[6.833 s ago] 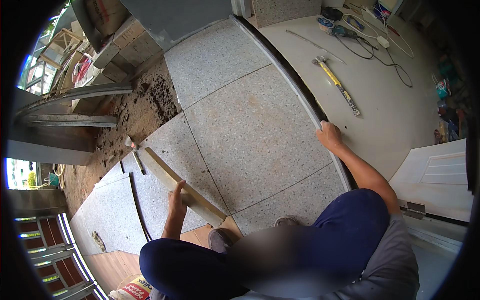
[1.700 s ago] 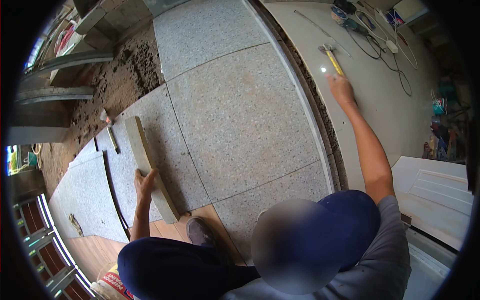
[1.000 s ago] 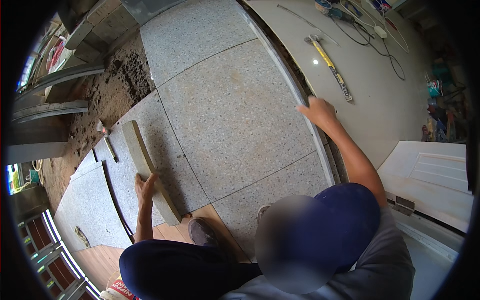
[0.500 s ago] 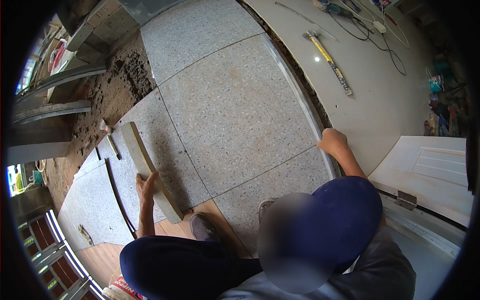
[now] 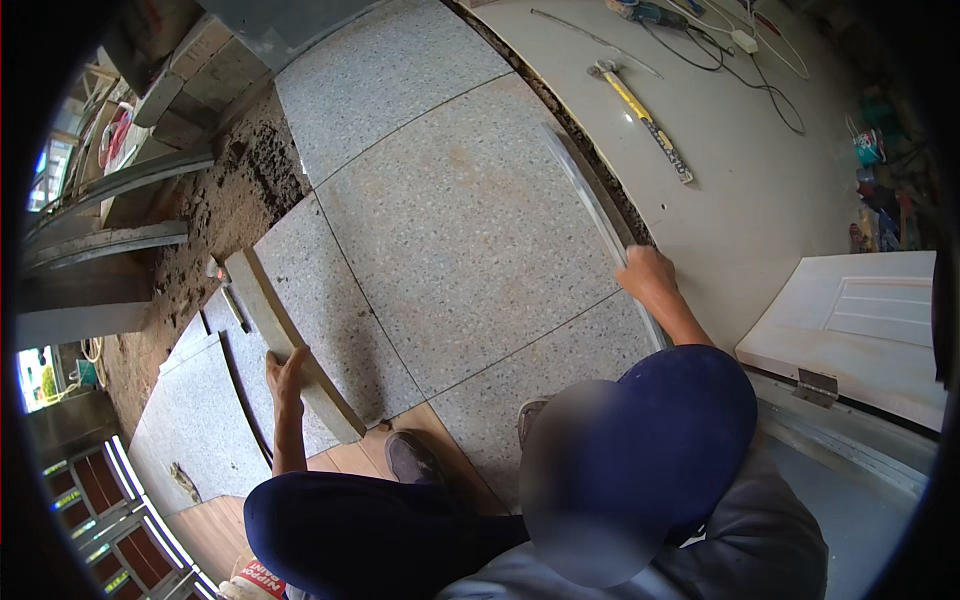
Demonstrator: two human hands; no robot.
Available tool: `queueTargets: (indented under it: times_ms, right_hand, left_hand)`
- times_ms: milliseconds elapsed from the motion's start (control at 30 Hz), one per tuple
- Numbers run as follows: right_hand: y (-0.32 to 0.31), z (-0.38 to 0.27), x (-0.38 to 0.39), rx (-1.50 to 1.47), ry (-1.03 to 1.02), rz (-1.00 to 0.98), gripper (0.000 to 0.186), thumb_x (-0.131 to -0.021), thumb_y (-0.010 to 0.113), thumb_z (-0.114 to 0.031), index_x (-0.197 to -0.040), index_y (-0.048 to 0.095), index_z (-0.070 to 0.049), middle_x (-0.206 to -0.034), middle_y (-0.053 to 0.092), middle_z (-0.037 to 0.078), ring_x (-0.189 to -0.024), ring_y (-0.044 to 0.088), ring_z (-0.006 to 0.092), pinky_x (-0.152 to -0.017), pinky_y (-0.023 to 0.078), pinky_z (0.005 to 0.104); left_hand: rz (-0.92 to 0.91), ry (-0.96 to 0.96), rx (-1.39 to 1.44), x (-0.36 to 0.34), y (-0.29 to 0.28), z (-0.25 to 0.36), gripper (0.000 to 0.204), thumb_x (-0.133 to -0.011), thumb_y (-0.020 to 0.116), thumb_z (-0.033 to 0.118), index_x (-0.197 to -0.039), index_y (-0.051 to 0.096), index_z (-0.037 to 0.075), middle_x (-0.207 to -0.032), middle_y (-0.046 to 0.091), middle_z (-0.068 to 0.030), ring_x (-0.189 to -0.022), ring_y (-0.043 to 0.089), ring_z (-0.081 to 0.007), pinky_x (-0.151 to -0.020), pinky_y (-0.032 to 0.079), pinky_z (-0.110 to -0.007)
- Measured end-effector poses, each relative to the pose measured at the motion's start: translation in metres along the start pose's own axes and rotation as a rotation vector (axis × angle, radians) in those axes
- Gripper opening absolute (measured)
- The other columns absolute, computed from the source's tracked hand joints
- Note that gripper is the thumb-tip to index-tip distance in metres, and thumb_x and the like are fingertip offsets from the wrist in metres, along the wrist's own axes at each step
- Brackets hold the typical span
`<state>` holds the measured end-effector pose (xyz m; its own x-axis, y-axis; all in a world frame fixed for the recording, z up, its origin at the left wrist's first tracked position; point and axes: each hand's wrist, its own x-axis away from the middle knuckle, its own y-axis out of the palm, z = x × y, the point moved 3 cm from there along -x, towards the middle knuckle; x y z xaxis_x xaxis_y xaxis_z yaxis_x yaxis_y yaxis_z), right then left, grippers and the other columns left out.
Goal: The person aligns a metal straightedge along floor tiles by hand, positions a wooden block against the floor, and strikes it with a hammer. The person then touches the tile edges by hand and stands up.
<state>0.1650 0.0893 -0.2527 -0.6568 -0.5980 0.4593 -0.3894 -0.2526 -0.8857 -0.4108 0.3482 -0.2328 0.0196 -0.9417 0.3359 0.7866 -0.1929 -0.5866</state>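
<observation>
My left hand (image 5: 287, 385) is wrapped round a long squared timber beam (image 5: 282, 318), held at a slant above the speckled grey tiles on the left. Close to the beam's far end lies a small hammer (image 5: 233, 305) with a light handle, its head partly hidden. On the right, my right hand (image 5: 647, 272) is closed on a long metal straightedge (image 5: 588, 193). That bar runs along the right edge of a large square speckled tile (image 5: 455, 220). The fingers of my right hand are partly hidden by its back.
A yellow-and-black-handled hammer (image 5: 640, 118) and a corded power tool (image 5: 640, 12) lie on the beige floor (image 5: 720, 200) at right. A white door panel (image 5: 850, 320) stands nearby. Bare soil (image 5: 215, 215) borders the tiles at far left. Wood-look planks (image 5: 345, 458) lie by my shoe.
The straightedge's far end has come nearer to me, away from the tile's far corner. The beam has shifted slightly left, closer to the small hammer. The whole view has turned a little.
</observation>
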Motion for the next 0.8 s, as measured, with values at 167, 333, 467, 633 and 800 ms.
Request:
queueTargets:
  times_ms: [167,333,467,633,800]
  right_hand:
    - [0.022,0.043,0.038,0.033,0.098,-0.097,0.027,-0.075,0.065,-0.022,-0.092,0.071,-0.003,-0.100,0.070,0.022,-0.099,0.067,0.0379,-0.087,0.053,0.0452]
    - [0.020,0.065,0.065,0.119,0.151,-0.235,0.027,-0.079,0.061,-0.013,-0.100,0.072,0.000,-0.107,0.070,0.022,-0.106,0.066,0.0365,-0.090,0.053,0.0425]
    - [-0.004,0.077,0.070,0.159,0.126,-0.214,0.029,-0.081,0.065,-0.025,-0.096,0.072,-0.001,-0.103,0.070,0.021,-0.100,0.068,0.0364,-0.089,0.053,0.0432]
    - [-0.067,0.041,-0.017,-0.213,-0.021,0.393,0.042,-0.090,0.057,-0.037,-0.102,0.068,0.002,-0.101,0.068,0.024,-0.097,0.064,0.0414,-0.087,0.052,0.0484]
    - [-0.095,0.030,-0.153,-0.094,-0.094,0.623,0.038,-0.092,0.057,-0.035,-0.107,0.065,-0.001,-0.117,0.062,0.020,-0.119,0.052,0.0372,-0.098,0.044,0.0504]
  left_hand:
    - [-0.010,-0.011,0.040,-0.014,-0.011,-0.011,0.050,-0.075,0.073,0.027,-0.111,0.056,-0.004,-0.093,0.062,-0.0134,-0.081,0.059,-0.0226,-0.075,0.048,-0.035]
    - [-0.044,-0.019,0.032,-0.017,-0.017,0.006,0.047,-0.077,0.072,0.027,-0.109,0.056,-0.003,-0.091,0.062,-0.0112,-0.081,0.057,-0.0200,-0.074,0.047,-0.035]
    - [-0.059,0.023,0.010,-0.020,-0.022,0.025,0.044,-0.079,0.072,0.026,-0.108,0.056,-0.003,-0.089,0.061,-0.0088,-0.078,0.056,-0.0166,-0.070,0.046,-0.033]
    - [-0.053,-0.033,-0.078,-0.026,-0.041,0.052,0.045,-0.075,0.075,0.028,-0.105,0.057,-0.001,-0.084,0.060,-0.0060,-0.072,0.055,-0.0137,-0.064,0.045,-0.030]
    - [-0.081,-0.080,-0.199,-0.052,-0.042,0.099,0.045,-0.071,0.076,0.031,-0.099,0.059,0.000,-0.071,0.055,-0.0019,-0.054,0.045,-0.0097,-0.047,0.035,-0.027]
